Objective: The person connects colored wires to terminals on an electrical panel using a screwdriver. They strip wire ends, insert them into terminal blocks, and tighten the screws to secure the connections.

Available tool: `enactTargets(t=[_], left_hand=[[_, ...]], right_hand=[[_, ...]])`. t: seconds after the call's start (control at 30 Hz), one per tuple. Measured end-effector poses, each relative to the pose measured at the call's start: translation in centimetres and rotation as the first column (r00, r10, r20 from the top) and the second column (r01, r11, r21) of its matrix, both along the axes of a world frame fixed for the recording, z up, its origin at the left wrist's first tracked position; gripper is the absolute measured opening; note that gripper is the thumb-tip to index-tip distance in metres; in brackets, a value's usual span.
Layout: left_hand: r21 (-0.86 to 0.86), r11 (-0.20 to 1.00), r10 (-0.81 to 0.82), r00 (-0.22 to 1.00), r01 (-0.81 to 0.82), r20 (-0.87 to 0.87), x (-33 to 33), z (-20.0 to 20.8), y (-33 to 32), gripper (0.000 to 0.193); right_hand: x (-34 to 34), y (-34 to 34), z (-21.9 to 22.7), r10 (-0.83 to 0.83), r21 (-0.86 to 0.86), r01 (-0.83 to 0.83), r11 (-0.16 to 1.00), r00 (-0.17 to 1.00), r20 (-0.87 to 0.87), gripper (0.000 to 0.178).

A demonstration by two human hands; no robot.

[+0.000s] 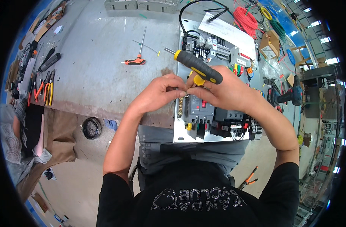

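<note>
A screwdriver (197, 66) with a black and yellow handle lies across my right hand (231, 90), its shaft pointing up and left, away from the work. The fingertips of that hand pinch close to the top of a brass terminal strip (180, 107). My left hand (157, 92) meets them there, fingers closed together; whatever lies between these fingertips is too small to make out. A yellow piece (198, 80) shows against my right fingers. Just right of the strip sits a grey circuit breaker (201, 109), mounted on a metal plate (182, 137) that overhangs the table's near edge.
Left on the grey table (93, 75) lie an orange T-handle key (136, 60), pliers (50, 89) and other tools. Relays and wiring (207, 47) fill the plate's far part, under a paper sheet (227, 30). A cordless drill (290, 96) and red wire coil (244, 22) are rightward.
</note>
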State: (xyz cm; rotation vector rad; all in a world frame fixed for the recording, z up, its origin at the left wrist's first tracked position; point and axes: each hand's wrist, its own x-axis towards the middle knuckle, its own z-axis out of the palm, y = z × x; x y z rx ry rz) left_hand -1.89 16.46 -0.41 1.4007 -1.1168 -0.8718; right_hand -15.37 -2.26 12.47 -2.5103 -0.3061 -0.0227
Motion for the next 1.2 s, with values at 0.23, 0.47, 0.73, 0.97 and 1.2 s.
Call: enactTargets(t=[0.23, 0.47, 0.73, 0.97, 1.2], left_hand=[[0.073, 0.997, 0.016, 0.954, 0.006, -0.298, -0.3, -0.5, -0.4, 0.015], [0.140, 0.986, 0.148, 0.878, -0.094, -0.455, -0.6, 1.6, -2.6, 0.014], [0.115, 0.981, 0.192, 0.802, -0.154, -0.565, 0.5, 2.2, -6.7, 0.020], [0.132, 0.979, 0.202, 0.830, -0.156, -0.519, 1.0, 1.3, -7.3, 0.019], [0.097, 0.986, 0.164, 0.825, -0.133, -0.541, 1.5, 0.4, -7.5, 0.023]], right_hand=[[0.3, 0.4, 0.6, -0.065, -0.139, 0.036, 0.990, 0.976, -0.208, 0.026], [0.5, 0.3, 0.8, 0.054, -0.036, -0.054, 0.998, 0.999, 0.001, 0.020], [2.3, -4.6, 2.0, -0.045, -0.031, 0.047, 0.998, 0.998, 0.052, 0.022], [1.2, -5.0, 0.7, -0.134, 0.139, 0.134, 0.981, 0.991, -0.015, 0.017], [1.1, -5.6, -0.7, -0.048, 0.011, 0.048, 0.999, 0.999, 0.018, 0.013]])
